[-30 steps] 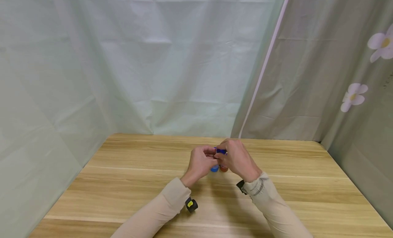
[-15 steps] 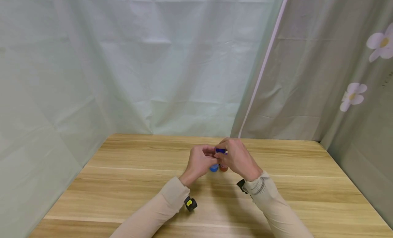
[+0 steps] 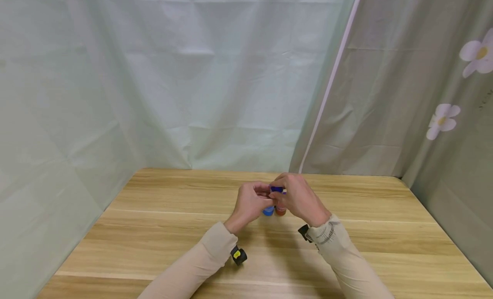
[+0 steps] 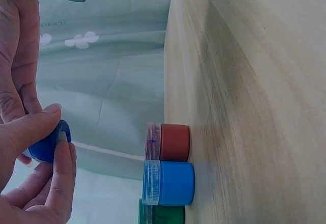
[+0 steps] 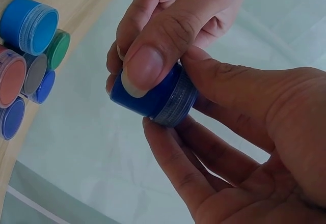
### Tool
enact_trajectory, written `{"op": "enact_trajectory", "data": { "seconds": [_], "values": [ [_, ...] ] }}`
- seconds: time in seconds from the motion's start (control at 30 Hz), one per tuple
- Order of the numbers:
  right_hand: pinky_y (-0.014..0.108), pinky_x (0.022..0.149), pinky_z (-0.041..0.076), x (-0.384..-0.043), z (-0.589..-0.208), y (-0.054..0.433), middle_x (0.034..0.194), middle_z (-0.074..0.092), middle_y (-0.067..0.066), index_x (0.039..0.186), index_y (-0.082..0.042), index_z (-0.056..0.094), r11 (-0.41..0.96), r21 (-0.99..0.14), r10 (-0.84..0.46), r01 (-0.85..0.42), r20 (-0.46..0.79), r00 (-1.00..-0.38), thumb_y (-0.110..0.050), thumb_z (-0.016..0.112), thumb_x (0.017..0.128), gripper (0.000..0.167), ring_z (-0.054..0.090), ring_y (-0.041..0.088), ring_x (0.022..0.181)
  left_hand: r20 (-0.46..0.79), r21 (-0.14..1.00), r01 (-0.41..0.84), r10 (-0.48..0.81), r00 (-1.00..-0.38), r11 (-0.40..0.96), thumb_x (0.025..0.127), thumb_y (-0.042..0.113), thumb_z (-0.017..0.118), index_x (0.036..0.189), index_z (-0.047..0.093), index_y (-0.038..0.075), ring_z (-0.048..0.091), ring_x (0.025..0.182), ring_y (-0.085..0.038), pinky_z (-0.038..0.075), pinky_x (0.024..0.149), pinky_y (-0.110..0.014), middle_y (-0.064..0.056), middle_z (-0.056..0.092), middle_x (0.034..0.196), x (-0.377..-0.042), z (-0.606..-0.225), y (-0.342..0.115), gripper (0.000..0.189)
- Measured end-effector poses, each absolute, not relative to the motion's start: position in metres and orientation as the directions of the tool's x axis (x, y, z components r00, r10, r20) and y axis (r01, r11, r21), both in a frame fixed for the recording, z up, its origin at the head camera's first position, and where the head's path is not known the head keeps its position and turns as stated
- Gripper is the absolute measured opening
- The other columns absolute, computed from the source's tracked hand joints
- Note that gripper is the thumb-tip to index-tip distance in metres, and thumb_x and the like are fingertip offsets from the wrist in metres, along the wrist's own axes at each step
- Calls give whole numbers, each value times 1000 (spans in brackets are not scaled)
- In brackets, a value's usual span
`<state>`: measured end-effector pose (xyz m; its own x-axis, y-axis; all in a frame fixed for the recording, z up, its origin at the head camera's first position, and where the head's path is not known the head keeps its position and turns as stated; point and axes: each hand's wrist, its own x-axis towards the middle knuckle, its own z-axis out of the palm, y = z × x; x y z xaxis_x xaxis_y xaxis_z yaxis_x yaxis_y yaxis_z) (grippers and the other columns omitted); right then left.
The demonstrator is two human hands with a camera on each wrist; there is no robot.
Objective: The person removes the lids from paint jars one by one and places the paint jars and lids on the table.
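Observation:
A small dark blue paint jar [image 5: 147, 94] with a clear ribbed lid is held in the air between both hands. My left hand [image 3: 248, 205] pinches its coloured body, the thumb lying along the side in the right wrist view. At the lid end, my right hand [image 3: 298, 198] grips with thumb and fingers. Below the hands, a bright blue jar [image 4: 175, 183] and a red jar [image 4: 174, 142] stand side by side on the table, touching or nearly so. Part of a green jar [image 4: 168, 215] shows beside them.
The right wrist view shows a grey jar [image 5: 34, 74] and two more dark blue jars, one of them [image 5: 12, 118] near the red one, in the same cluster. The wooden table [image 3: 161, 239] meets pale curtains [image 3: 231, 85] at its back and sides.
The right wrist has shifted very slightly. Both hands keep the dark blue jar in nearly the same place.

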<state>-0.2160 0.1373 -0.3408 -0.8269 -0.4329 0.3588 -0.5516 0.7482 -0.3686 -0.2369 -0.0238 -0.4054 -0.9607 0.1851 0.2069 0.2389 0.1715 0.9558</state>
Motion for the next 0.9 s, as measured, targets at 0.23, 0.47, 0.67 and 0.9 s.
{"op": "enact_trajectory", "data": {
  "seconds": [0.23,0.47,0.67,0.9],
  "values": [
    [29,74,60,-216,-340,139,104,76,3,103,-9,81,735,-389,-437,-555,354,-827,-11,78,90,13,72,15,90,206,958,238,193,-959,162,80,7,84,101,78,1,77,83,-19,63,75,-30,-15,79,97,-237,-404,-23,24],
    [35,80,61,-215,-338,140,107,76,4,105,-9,81,723,-430,-430,-540,332,-840,-10,77,91,14,73,18,94,199,959,233,206,-958,160,79,9,86,103,78,3,77,84,-20,63,75,-30,-15,79,99,-237,-403,-24,26],
    [34,81,61,-216,-337,141,104,77,2,100,-9,82,716,-424,-443,-554,337,-831,-10,78,90,11,72,18,95,204,962,238,230,-952,133,80,6,84,105,78,2,78,86,-22,63,76,-31,-16,79,101,-237,-404,-25,26],
    [33,79,61,-216,-336,143,101,77,2,96,-9,82,705,-406,-459,-582,363,-811,-8,79,88,8,72,17,92,209,963,242,236,-949,122,80,5,84,107,78,3,77,91,-26,63,78,-31,-16,78,104,-237,-404,-25,28]
  ]
}}
